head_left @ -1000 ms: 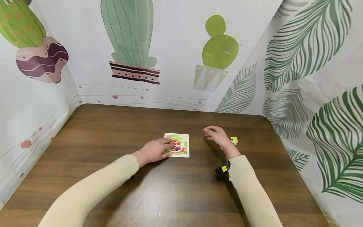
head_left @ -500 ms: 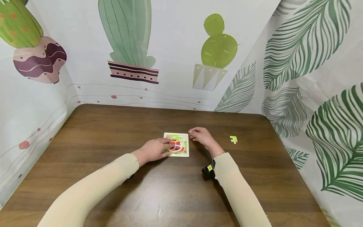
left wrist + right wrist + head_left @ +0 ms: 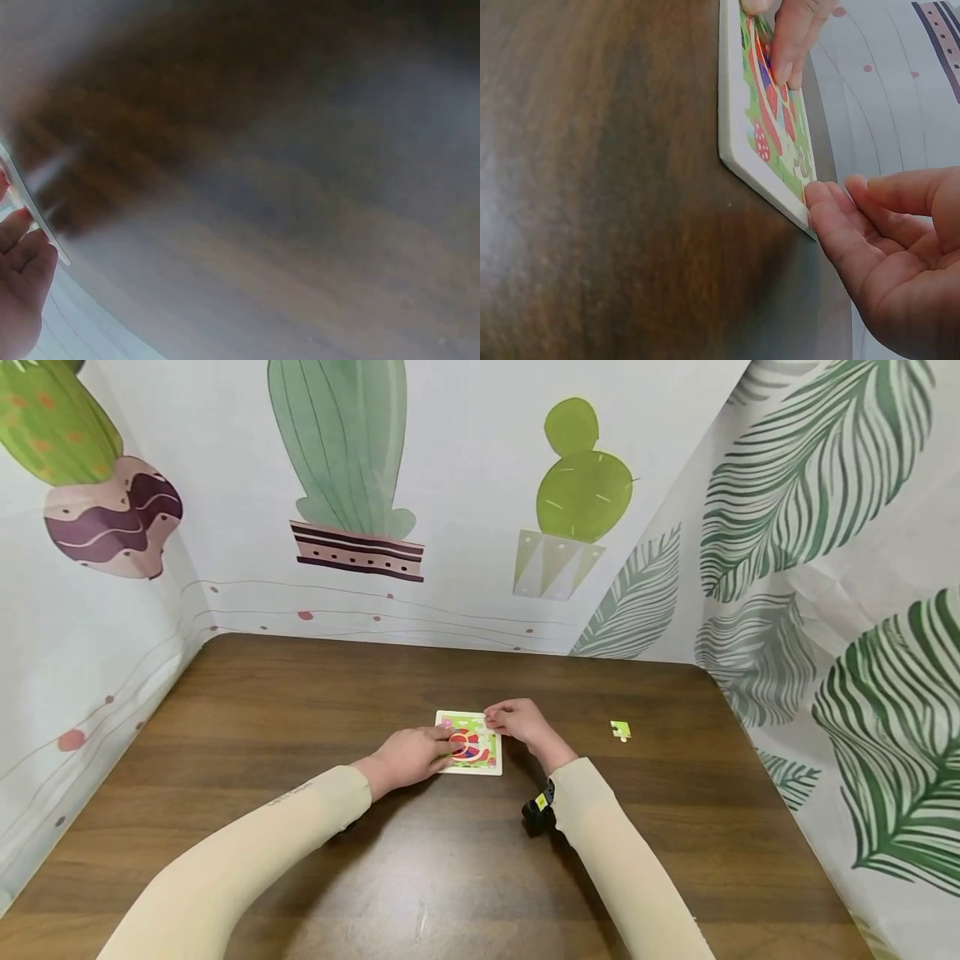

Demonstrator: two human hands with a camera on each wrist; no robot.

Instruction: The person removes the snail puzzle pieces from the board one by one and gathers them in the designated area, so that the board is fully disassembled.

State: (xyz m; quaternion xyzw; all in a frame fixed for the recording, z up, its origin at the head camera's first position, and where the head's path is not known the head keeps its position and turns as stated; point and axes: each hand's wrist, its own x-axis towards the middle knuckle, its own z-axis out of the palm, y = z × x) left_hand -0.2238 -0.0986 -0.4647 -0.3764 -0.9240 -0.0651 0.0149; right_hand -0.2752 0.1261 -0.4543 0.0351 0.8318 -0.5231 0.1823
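Note:
A small square jigsaw puzzle [image 3: 477, 760] with a white frame and a red, green and blue picture lies on the table. My left hand [image 3: 408, 756] rests on its left part, fingers stretched over the picture; in the right wrist view those fingers [image 3: 789, 45] press on it. My right hand [image 3: 517, 720] is at the puzzle's far right corner, thumb and fingers bent close together. In the right wrist view, its fingertips [image 3: 821, 196] are right at the frame's corner. I cannot tell whether a piece is between them. The left wrist view catches only part of the left hand [image 3: 22, 277].
A loose green puzzle piece [image 3: 621, 732] lies to the right of the puzzle on the brown wooden table [image 3: 420, 868]. A black wrist camera [image 3: 536, 814] hangs under the right sleeve. Cloth walls [image 3: 465, 485] printed with cacti and leaves stand behind and beside the table.
My right hand has moved left from beside the loose piece to the puzzle's far right corner. The left hand has stayed on the puzzle, and the loose piece has not moved.

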